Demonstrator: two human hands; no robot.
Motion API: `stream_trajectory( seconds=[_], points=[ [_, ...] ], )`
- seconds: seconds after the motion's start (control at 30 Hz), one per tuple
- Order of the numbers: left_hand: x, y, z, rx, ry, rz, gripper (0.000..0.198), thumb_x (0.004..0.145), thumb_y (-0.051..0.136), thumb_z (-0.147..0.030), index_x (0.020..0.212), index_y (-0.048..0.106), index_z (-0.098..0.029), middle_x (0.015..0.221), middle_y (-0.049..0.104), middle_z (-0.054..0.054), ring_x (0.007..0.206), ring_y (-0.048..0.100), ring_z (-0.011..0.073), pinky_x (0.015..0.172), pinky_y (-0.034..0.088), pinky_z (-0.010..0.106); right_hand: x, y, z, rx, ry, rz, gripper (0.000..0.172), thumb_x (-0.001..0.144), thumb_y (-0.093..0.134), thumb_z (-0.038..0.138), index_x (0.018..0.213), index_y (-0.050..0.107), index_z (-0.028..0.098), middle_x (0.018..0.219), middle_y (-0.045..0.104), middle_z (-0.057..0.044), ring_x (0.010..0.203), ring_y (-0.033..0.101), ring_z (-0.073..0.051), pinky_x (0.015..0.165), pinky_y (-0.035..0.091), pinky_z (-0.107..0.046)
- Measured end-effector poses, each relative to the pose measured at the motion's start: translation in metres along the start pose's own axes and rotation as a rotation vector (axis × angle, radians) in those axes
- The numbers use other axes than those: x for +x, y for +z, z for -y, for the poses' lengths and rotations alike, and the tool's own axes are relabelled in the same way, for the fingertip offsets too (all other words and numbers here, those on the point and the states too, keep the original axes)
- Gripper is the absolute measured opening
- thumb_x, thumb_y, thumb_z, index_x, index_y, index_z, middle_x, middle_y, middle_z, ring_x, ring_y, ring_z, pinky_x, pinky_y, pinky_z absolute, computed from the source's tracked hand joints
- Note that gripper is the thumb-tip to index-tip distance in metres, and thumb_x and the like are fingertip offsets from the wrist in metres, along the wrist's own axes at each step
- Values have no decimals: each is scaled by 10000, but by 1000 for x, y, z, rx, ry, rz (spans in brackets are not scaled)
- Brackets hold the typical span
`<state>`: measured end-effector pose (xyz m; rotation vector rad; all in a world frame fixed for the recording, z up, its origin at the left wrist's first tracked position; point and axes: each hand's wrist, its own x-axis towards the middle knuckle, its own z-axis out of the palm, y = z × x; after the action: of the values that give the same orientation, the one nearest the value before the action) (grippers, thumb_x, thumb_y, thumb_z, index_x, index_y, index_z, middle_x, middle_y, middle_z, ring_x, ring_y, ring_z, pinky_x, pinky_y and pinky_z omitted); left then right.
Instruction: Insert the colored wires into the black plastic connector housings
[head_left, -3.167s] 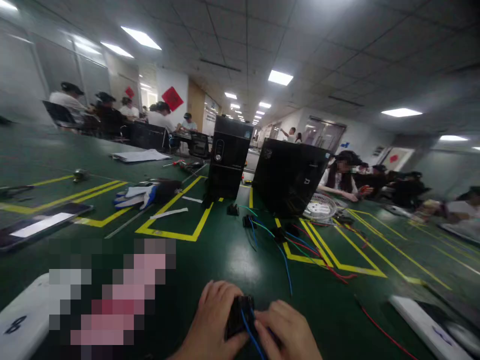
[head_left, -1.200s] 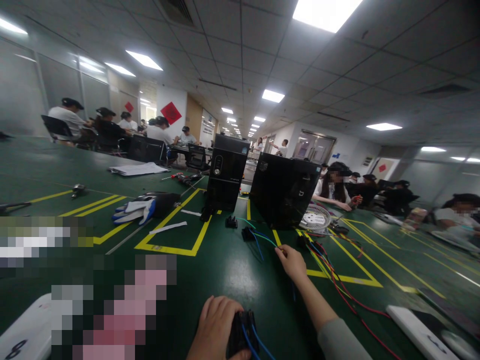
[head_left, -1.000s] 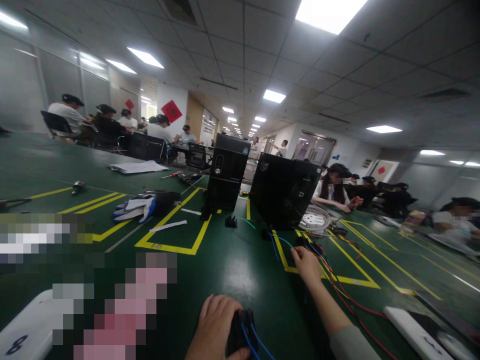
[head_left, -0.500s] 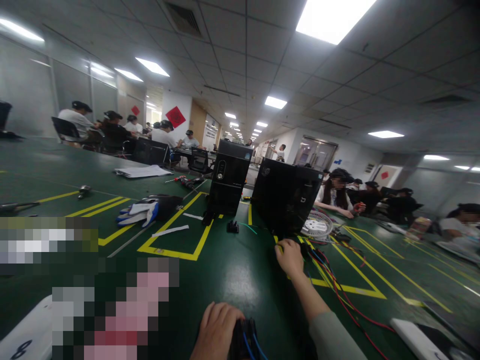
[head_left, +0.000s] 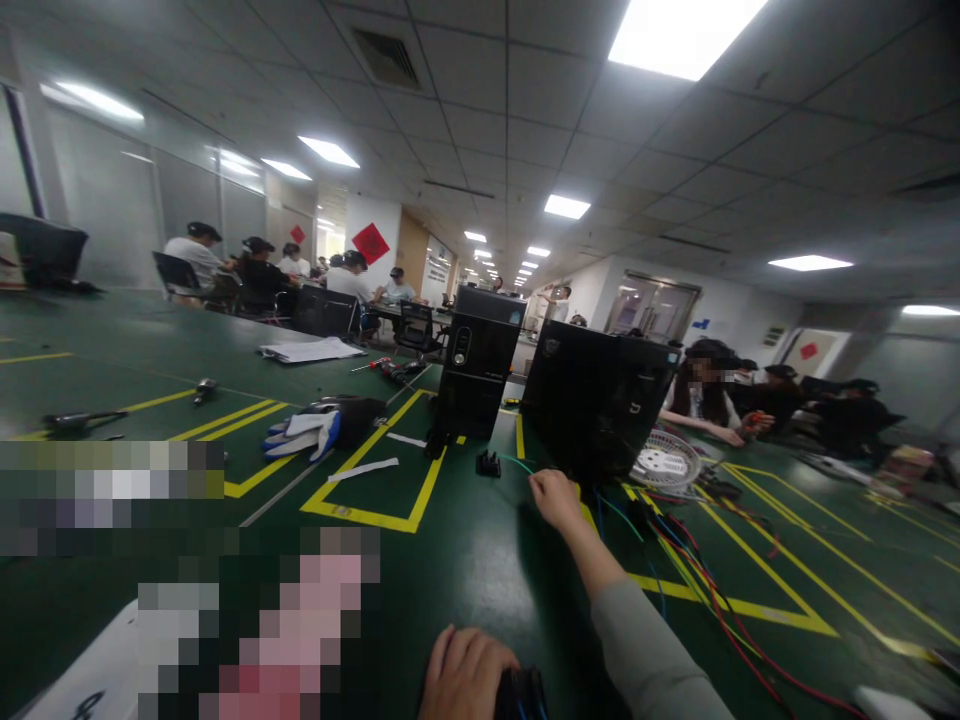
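**A:** ok so what's going on with that black block [head_left: 517,692]?

**B:** It's on the table [head_left: 469,560] right at the bottom edge of the view, partly cut off. Left hand [head_left: 469,672] is curved up against it, fingers together. Thumb's hidden, so can't tell if it's actually gripped.

**A:** And the other hand?

**B:** Right hand [head_left: 556,498] is reached out further up the table, fingers curled in, tips right at the end of a thin green wire [head_left: 517,461]. Can't tell if it's pinched or just touched tbh. The wire runs over to a small black connector [head_left: 488,464] just to the left.

**A:** What else is around there?

**B:** Tangle of coloured wires [head_left: 679,550] right of the forearm, a narrow PC tower [head_left: 480,365] behind the connector, a wider black case [head_left: 600,400] beside that, then a white basket [head_left: 666,462]. Over on the left: paper strips [head_left: 364,470] by the yellow tape [head_left: 360,519], then a blue-and-white glove [head_left: 304,436]. Someone in a dark cap [head_left: 709,349] sits across on the right.
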<state>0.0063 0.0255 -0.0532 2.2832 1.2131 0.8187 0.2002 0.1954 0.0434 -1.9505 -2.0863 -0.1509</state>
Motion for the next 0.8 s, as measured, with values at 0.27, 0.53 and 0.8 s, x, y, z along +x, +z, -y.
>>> stream_trajectory(
  seconds=[0.27,0.53,0.8],
  points=[
    [-3,-28,-14,-65,37,122,460,654,746,-438,1035,568,-252,1071,624,49,1043,525,299,1014,282,522,-48,-8,-32,70,75,-44,183,924,544,314,970,642,166,1080,641,-54,1051,574,-209,927,433,-447],
    [-9,-45,-42,-62,-14,72,373,609,699,-204,961,576,-219,1024,608,41,1010,514,285,992,273,503,-119,-47,-33,336,108,-98,243,914,462,267,954,680,168,1178,622,-114,1132,542,-237,981,384,-379],
    [-13,-46,-44,-95,-21,67,356,651,657,-214,990,551,-210,1029,593,46,1009,507,277,989,283,492,-230,-39,26,843,95,459,428,826,523,530,787,681,133,556,616,-11,481,545,-113,473,403,-197]
  ],
)
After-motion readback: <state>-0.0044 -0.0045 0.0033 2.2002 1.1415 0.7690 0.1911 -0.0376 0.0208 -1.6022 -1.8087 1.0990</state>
